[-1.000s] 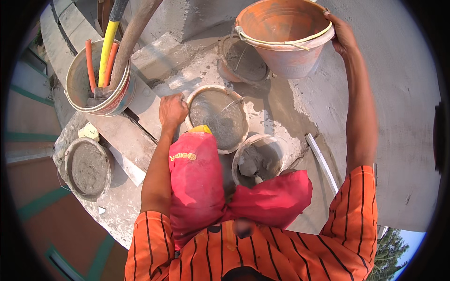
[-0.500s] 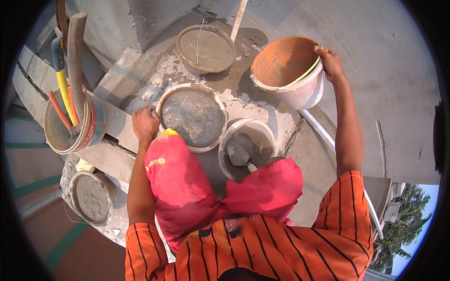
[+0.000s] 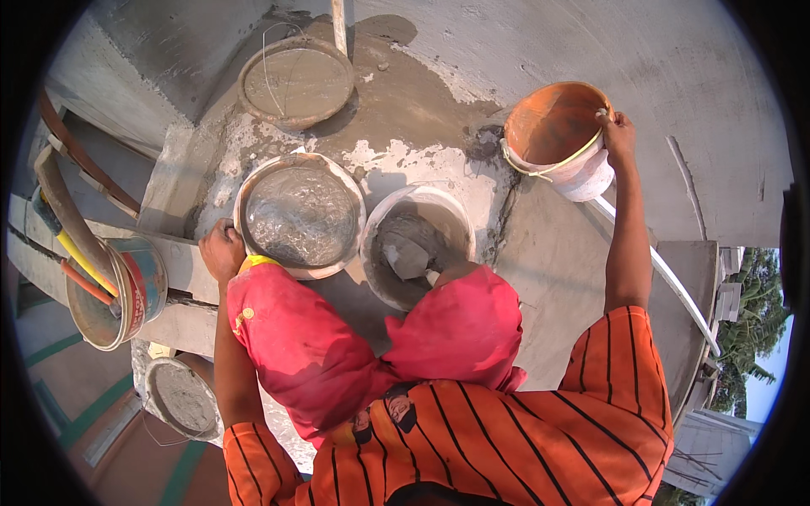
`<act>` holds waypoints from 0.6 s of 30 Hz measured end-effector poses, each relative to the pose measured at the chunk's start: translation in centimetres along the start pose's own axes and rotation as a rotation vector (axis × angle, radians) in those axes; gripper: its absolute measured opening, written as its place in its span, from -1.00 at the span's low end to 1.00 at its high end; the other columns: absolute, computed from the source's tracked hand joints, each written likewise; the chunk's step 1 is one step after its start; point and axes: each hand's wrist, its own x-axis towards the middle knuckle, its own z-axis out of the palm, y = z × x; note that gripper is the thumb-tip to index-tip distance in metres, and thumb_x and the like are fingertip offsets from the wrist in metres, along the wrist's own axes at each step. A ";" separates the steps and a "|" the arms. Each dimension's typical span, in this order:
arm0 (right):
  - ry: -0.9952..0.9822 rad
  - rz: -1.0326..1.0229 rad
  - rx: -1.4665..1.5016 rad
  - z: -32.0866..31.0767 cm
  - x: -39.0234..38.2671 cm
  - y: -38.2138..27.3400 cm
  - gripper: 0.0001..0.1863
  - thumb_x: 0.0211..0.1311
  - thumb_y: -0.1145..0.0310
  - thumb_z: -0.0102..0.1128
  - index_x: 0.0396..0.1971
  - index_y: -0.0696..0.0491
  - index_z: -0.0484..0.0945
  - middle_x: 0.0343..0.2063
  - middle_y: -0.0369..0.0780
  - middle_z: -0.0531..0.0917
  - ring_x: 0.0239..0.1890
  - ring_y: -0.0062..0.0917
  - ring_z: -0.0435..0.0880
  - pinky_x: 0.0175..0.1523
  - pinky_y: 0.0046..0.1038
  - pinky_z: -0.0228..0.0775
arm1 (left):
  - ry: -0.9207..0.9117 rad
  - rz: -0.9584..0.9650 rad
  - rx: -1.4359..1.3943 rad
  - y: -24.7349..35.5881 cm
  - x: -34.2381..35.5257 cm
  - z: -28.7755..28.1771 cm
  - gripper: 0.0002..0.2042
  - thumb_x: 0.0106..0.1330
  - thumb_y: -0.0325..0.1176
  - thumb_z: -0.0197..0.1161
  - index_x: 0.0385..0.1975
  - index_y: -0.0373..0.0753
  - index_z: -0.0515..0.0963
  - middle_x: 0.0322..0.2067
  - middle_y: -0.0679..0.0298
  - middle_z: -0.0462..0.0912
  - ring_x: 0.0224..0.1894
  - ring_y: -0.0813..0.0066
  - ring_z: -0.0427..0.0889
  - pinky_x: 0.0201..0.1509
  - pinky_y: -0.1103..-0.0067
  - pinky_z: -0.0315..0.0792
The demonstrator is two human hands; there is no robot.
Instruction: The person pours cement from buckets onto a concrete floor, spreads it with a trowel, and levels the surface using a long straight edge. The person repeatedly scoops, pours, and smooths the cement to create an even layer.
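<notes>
My right hand (image 3: 618,133) grips the rim of a tilted bucket (image 3: 564,126), orange inside and pale outside, with a light wire handle hanging along its rim. The bucket is held out to the right by the wall, and only residue shows inside. My left hand (image 3: 223,251) is closed at the left rim of a round bucket of wet grey mortar (image 3: 299,215), beside my left knee. Next to it, between my knees, stands a pale bucket (image 3: 377,271) with a trowel (image 3: 405,255) resting in its mortar. My right knee hides part of that bucket.
A wide bucket of watery mortar (image 3: 297,84) stands farther off near a wooden stick (image 3: 339,25). At left, a tool bucket (image 3: 135,291) holds a hammer and other long handles. Another mortar bucket (image 3: 181,398) sits lower left. A pale strip (image 3: 666,278) leans at right.
My right arm has carried the bucket a little to the right. The view has turned right, so the other buckets appear shifted left. My left hand stays at its bucket's rim.
</notes>
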 end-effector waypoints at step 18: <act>-0.228 0.354 0.188 -4.4 -13.2 3.5 -0.82 0.16 0.39 0.29 -0.44 0.01 0.42 -0.56 -0.43 0.45 -0.56 -0.75 0.34 -0.45 -0.62 0.21 | -0.096 0.036 0.138 -1.8 1.0 1.2 -0.75 0.18 -0.30 0.04 -0.24 -0.17 0.60 -0.29 0.03 0.67 -0.15 0.06 0.60 0.06 0.30 0.28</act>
